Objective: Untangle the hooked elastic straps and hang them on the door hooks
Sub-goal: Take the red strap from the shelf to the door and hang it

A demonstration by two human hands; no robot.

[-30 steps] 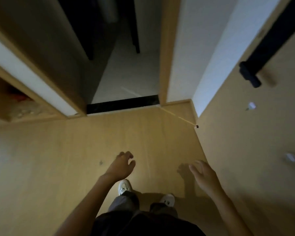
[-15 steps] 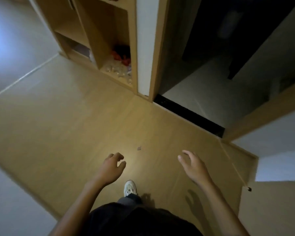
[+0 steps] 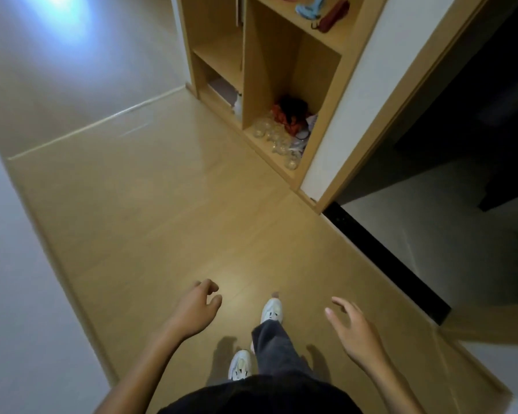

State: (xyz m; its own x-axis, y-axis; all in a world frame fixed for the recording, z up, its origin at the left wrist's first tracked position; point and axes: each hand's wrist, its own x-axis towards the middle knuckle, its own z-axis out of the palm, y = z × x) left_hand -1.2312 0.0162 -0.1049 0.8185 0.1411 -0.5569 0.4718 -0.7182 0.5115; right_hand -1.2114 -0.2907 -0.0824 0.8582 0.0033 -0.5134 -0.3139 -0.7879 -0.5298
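Both hands are out in front, low over the pale wooden plank floor point(image 3: 162, 222), and neither holds a thing. The left hand point(image 3: 196, 309) hangs with its fingers loosely curled, thumb close to the fingertips, nothing between them. The right hand point(image 3: 355, 328) is wider, fingers relaxed and fanned apart. The two are well apart, with the person's legs between them: a white lace-up sneaker point(image 3: 271, 311) set ahead under a dark grey trouser leg point(image 3: 277, 345), and a second white sneaker point(image 3: 240, 366) behind it, just beside the hem of a black top point(image 3: 251, 395).

Up ahead, an open light-wood shelf unit point(image 3: 247, 70) stands on the floor. At the back of its lower right compartment lies a tangled red-and-black bundle point(image 3: 290, 113) (too small to make out any hooks, though it looks like the elastic straps) — well apart from both hands. A cluster of clear glass jars point(image 3: 269, 138) crowds the front edge of that same compartment, just beside the bundle. On the shelf above sit a light blue object point(image 3: 310, 8) and a dark red folded umbrella point(image 3: 331, 16), side by side.

Right of the unit — a black threshold strip point(image 3: 386, 261) runs along the floor's right edge, with a dark room beyond it.
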